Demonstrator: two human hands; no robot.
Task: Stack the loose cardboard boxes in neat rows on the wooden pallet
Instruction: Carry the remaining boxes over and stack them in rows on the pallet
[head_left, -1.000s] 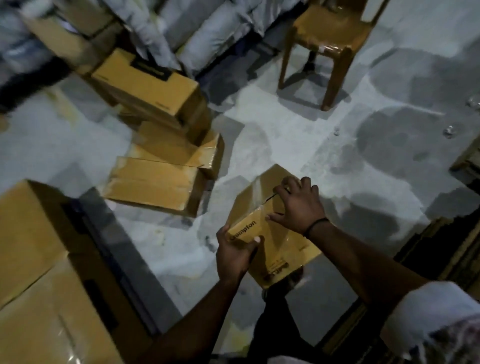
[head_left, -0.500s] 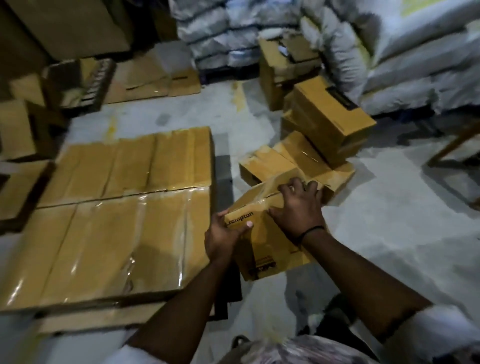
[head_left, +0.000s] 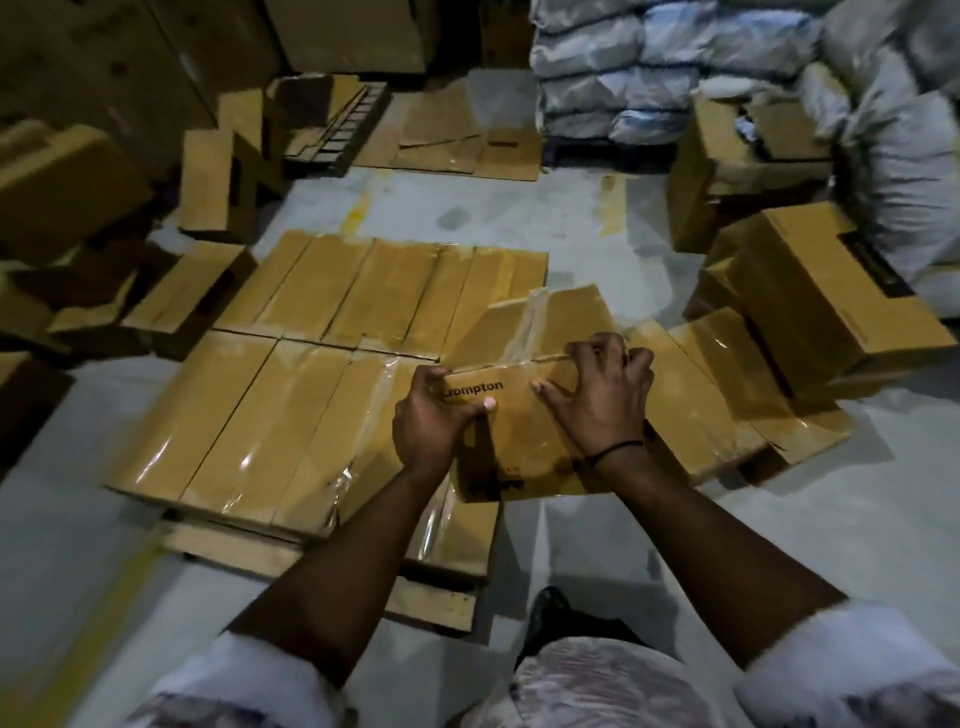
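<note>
In a dim storeroom with a grey concrete floor (head_left: 519, 218), a box (head_left: 524, 441) is grasped by the left hand (head_left: 434, 421) and right hand (head_left: 597, 402). The fingers (head_left: 597, 347) are curled over its upper edge. Its printed face is turned toward the person; its long axis cannot be told. Left of the fingers, rows (head_left: 337, 322) are laid lengthwise on the pallet (head_left: 431, 605). Right of them, loose boxes (head_left: 753, 395) are piled.

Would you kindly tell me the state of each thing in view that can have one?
Brown cardboard box printed "Crompton", closed, taped, held tilted at the rows' right end.
Left hand grip, curled on that box's left edge.
Right hand grip, curled over its top edge.
Flat brown taped boxes, laid in two rows on the pallet.
Wooden pallet, loaded.
Loose brown boxes on the floor, not yet stacked.
Large brown carton, closed, tilted.
</note>
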